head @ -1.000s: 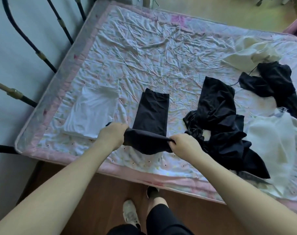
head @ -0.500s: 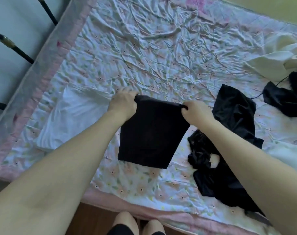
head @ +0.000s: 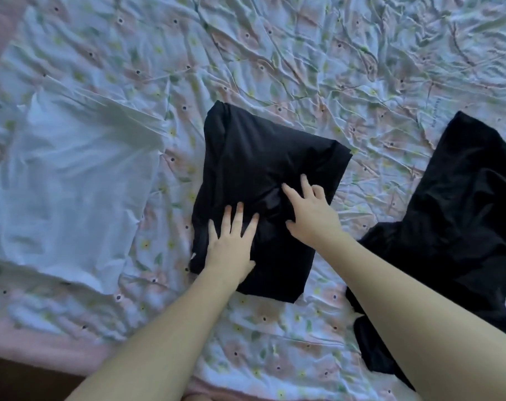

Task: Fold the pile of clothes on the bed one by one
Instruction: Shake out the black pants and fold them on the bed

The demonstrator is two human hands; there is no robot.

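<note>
Both hands, left [head: 230, 247] and right [head: 312, 215], press spread-fingered on the black fold [head: 260, 157], which looks soft, light and slippery; best lifted by its edges.

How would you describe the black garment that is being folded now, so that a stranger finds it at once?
On the flowered bed sheet, look at the middle, between the flat white garment and the loose black garment. The folded black garment lies there as a compact rectangle. Unlike its neighbours, it has the left hand and right hand pressing flat on it.
</note>
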